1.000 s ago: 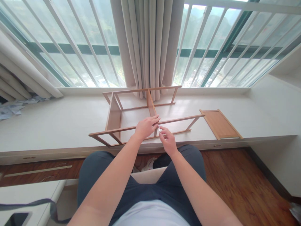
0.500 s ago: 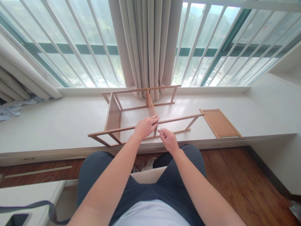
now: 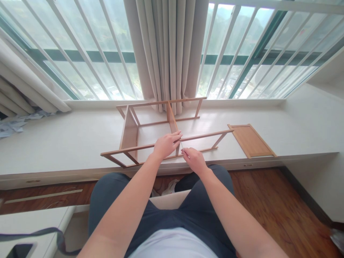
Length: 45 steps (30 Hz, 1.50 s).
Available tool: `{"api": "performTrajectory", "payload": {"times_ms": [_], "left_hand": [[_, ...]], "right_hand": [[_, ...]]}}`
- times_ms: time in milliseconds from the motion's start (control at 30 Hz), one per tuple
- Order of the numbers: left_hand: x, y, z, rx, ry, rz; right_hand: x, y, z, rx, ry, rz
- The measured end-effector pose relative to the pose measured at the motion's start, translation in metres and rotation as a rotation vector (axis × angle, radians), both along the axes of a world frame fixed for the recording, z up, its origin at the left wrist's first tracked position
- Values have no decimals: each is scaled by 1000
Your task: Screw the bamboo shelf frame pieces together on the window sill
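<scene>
A wooden shelf frame (image 3: 126, 130) lies on its side on the white ledge, with two panels standing between its ladder-like sides. My left hand (image 3: 166, 145) is closed over the near side's upper rail, where the middle panel (image 3: 172, 120) meets it. Just to the right, my right hand (image 3: 195, 159) pinches a slim metal tool (image 3: 182, 144), possibly a hex key. The tool's far end points at that joint beside my left fingertips; its tip is too small to make out.
A loose wooden panel (image 3: 252, 141) lies flat on the white ledge (image 3: 67, 143), right of the frame. Behind are a beige curtain (image 3: 163, 50) and barred windows. A white table with a dark strap (image 3: 32, 235) stands at lower left.
My right hand has turned slightly around the tool, its fingers closing in. The left hand and the frame have stayed in place.
</scene>
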<state>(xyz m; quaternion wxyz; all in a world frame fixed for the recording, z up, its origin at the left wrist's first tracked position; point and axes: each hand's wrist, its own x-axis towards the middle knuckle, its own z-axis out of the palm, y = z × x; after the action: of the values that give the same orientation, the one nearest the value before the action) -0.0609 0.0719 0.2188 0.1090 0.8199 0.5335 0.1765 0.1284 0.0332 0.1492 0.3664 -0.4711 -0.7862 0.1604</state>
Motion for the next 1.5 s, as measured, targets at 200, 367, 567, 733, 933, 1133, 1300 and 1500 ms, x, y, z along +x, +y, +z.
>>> {"api": "performTrajectory", "payload": {"times_ms": [200, 367, 567, 733, 933, 1133, 1300, 1500], "left_hand": [[1, -1, 3, -15, 3, 3], [1, -1, 4, -23, 6, 12], [0, 0, 0, 3, -5, 1], [-1, 0, 0, 8, -1, -8], [-1, 0, -1, 13, -1, -5], [-1, 0, 0, 5, -1, -5], [0, -1, 1, -8, -17, -3], [0, 0, 0, -5, -31, -4]], "right_hand": [[1, 5, 3, 89, -120, -17], [-1, 6, 0, 39, -15, -1], [-8, 1, 3, -370, 468, 81], [-19, -1, 3, -716, 883, 103], [-26, -6, 6, -856, 1113, 71], [-26, -3, 18, -722, 902, -67], [-26, -4, 33, -269, 259, -238], [-29, -7, 39, -48, -137, -305]]}}
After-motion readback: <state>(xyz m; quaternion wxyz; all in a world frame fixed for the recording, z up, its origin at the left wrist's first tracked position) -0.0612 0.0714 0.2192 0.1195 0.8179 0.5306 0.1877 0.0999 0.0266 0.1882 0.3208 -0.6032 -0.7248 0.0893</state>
